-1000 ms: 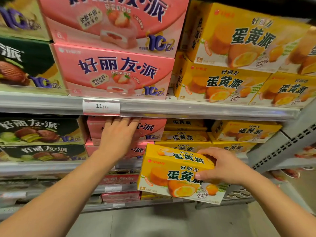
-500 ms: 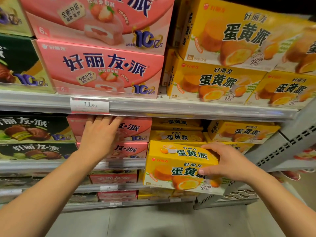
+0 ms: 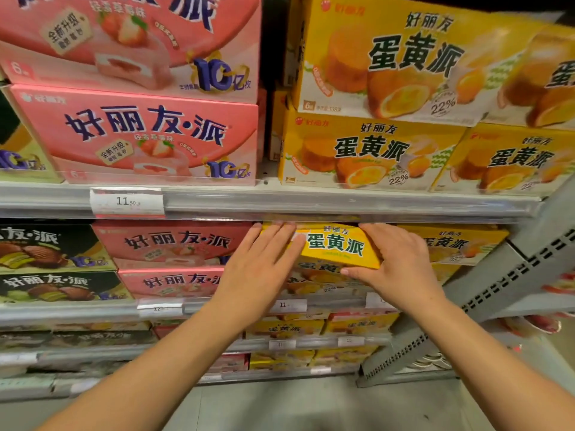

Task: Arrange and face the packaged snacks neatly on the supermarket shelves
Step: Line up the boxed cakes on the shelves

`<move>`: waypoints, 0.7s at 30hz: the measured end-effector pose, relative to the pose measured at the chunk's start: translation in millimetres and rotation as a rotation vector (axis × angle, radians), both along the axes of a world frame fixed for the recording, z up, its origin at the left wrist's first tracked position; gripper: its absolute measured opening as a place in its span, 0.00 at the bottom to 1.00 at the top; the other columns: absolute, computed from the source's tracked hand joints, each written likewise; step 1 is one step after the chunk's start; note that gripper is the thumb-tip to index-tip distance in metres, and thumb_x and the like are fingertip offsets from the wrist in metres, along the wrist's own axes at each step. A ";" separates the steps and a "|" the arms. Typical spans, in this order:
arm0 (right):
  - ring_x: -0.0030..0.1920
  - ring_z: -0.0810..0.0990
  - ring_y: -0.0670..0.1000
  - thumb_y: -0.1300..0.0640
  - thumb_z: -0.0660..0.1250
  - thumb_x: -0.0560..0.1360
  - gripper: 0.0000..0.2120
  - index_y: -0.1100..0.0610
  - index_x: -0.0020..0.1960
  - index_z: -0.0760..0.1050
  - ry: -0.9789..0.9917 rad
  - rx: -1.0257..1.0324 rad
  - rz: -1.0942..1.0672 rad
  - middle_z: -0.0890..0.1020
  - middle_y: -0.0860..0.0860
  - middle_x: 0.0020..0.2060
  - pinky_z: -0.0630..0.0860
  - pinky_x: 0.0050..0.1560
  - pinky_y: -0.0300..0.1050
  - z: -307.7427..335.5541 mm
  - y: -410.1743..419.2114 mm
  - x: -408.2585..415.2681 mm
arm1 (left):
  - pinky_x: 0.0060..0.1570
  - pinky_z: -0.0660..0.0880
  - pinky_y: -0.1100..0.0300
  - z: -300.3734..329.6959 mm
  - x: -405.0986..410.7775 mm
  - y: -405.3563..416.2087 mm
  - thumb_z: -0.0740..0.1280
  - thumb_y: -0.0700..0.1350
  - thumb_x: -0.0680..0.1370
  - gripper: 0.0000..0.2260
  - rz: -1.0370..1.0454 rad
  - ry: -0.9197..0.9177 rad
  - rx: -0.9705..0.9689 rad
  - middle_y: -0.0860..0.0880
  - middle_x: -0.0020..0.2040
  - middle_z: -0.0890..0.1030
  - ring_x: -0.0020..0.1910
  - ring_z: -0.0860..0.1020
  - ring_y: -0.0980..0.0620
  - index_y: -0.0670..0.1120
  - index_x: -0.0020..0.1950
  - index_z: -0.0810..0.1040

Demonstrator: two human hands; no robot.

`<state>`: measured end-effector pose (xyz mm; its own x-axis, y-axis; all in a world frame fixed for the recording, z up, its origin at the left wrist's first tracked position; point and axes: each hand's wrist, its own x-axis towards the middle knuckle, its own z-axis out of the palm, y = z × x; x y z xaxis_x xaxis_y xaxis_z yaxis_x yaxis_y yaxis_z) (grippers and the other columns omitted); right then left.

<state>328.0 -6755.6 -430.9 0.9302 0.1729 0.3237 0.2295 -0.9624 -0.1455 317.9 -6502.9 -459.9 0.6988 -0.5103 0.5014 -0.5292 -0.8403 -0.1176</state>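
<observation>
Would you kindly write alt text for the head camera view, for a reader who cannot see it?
Two bare hands set a yellow snack box onto the second supermarket shelf: the left hand lies flat against its left end, and the right hand grips its right end. Pink boxes sit to its left, more yellow boxes to its right.

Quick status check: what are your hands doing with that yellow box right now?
Left hand flat, fingers straight against the yellow egg-yolk pie box. Right hand grips its right end. Box tilted atop the yellow stack, under the shelf rail. Nothing blocking.
</observation>
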 end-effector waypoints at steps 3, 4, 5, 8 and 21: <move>0.59 0.75 0.52 0.25 0.63 0.64 0.41 0.51 0.67 0.71 -0.001 -0.019 0.025 0.78 0.47 0.57 0.67 0.61 0.53 -10.1 5.7 12.0 | 0.57 0.74 0.46 -1.3 14.1 -3.7 0.78 0.39 0.67 0.29 0.076 -0.006 0.042 0.41 0.63 0.78 0.59 0.77 0.40 0.42 0.68 0.75; 0.59 0.74 0.52 0.26 0.63 0.65 0.40 0.52 0.67 0.71 0.021 -0.023 0.013 0.78 0.47 0.57 0.67 0.62 0.54 -13.2 7.2 16.3 | 0.55 0.74 0.47 -1.9 17.7 -4.4 0.78 0.40 0.67 0.29 0.103 -0.004 0.057 0.41 0.61 0.79 0.57 0.78 0.40 0.43 0.67 0.76; 0.59 0.74 0.52 0.26 0.63 0.66 0.40 0.52 0.66 0.72 0.046 -0.031 -0.005 0.78 0.48 0.57 0.67 0.63 0.54 -15.2 8.5 21.0 | 0.53 0.75 0.47 -2.4 21.1 -5.0 0.79 0.41 0.66 0.29 0.131 0.008 0.076 0.42 0.59 0.80 0.55 0.79 0.40 0.44 0.66 0.76; 0.51 0.76 0.52 0.25 0.61 0.67 0.30 0.50 0.51 0.74 0.113 -0.071 -0.027 0.77 0.47 0.45 0.70 0.51 0.50 -14.9 9.7 35.2 | 0.47 0.77 0.50 -2.6 30.8 -7.6 0.81 0.44 0.64 0.30 0.193 0.048 0.135 0.43 0.54 0.83 0.49 0.82 0.42 0.46 0.65 0.78; 0.41 0.79 0.50 0.27 0.63 0.69 0.29 0.53 0.48 0.78 0.566 -0.014 -0.107 0.80 0.50 0.36 0.77 0.45 0.47 -2.0 2.4 79.1 | 0.46 0.75 0.54 -0.1 49.9 -12.1 0.65 0.48 0.79 0.25 0.267 0.139 0.202 0.49 0.52 0.82 0.48 0.82 0.44 0.56 0.74 0.63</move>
